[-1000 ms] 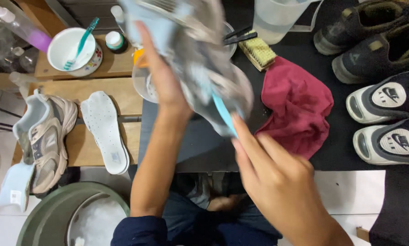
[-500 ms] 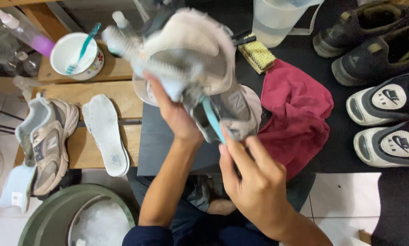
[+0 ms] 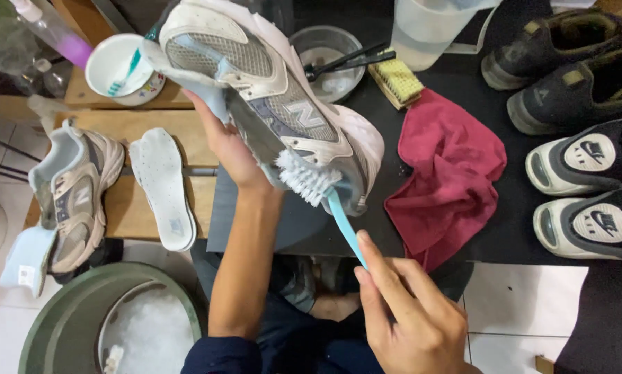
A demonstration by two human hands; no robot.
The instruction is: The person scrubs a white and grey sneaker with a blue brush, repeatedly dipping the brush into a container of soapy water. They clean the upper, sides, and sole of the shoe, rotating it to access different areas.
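Fingers of both hands are closed on shoe and brush.
The left hand (image 3: 231, 149) grips the grey sneaker (image 3: 269, 90) above the counter (image 3: 304, 228); the right hand (image 3: 408, 318) pinches the blue brush (image 3: 321, 190), its bristles touching the sneaker.

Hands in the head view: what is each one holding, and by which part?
Left hand grips the sneaker from underneath. Right hand holds the blue brush by its handle end.
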